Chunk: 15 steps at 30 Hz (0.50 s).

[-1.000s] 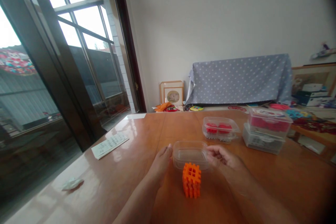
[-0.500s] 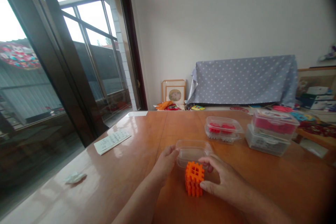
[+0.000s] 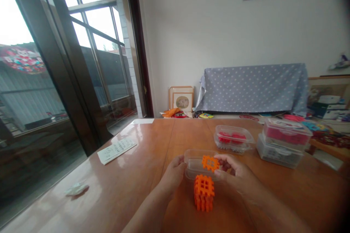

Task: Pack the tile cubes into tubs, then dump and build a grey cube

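A stack of orange interlocking plastic blocks (image 3: 204, 193) stands on the table in front of me. Just above and behind it, my right hand (image 3: 232, 171) pinches a single orange window-shaped block (image 3: 210, 163) between thumb and fingers. That block overlaps the near right part of a clear plastic tub (image 3: 194, 164), whose visible inside looks bare. At the tub's left side, my left hand (image 3: 175, 171) is closed on the rim, thumb toward the tub.
On the right of the wooden table (image 3: 131, 193) are a clear container with red pieces (image 3: 232, 138) and two stacked lidded boxes (image 3: 284, 145). Written paper sheets (image 3: 117, 150) and a crumpled white packet (image 3: 76, 189) lie on the left.
One orange block is now in my right hand, above the stack and over the tub; half a second ago that hand was beside the stack. My left hand stays at the tub.
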Each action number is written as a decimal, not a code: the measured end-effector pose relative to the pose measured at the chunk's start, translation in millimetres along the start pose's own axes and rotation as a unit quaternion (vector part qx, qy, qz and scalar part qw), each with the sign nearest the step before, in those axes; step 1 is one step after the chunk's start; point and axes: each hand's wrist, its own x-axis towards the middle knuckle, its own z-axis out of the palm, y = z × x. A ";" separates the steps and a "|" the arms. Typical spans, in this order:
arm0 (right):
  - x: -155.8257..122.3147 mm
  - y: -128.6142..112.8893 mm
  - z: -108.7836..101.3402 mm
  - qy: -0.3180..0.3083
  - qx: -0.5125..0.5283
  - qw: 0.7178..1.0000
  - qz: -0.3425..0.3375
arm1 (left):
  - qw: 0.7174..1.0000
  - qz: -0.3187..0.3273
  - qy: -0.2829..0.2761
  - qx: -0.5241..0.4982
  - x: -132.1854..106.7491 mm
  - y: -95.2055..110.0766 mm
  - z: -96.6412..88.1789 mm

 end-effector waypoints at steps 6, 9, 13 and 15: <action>47.5 -3.5 3.8 -0.055 -0.040 0.998 0.003 | 0.999 -0.001 -0.005 -0.039 0.4 -3.2 0.1; 70.5 -1.3 15.4 -0.097 -0.143 0.985 0.010 | 0.999 -0.004 -0.016 -0.051 5.0 -7.9 -3.2; 89.6 6.7 33.8 -0.138 -0.191 0.971 0.039 | 0.999 -0.005 -0.024 -0.048 11.7 -13.4 -7.4; 93.5 10.6 40.5 -0.154 -0.198 0.967 0.053 | 0.998 -0.003 -0.030 -0.049 13.0 -14.5 -8.0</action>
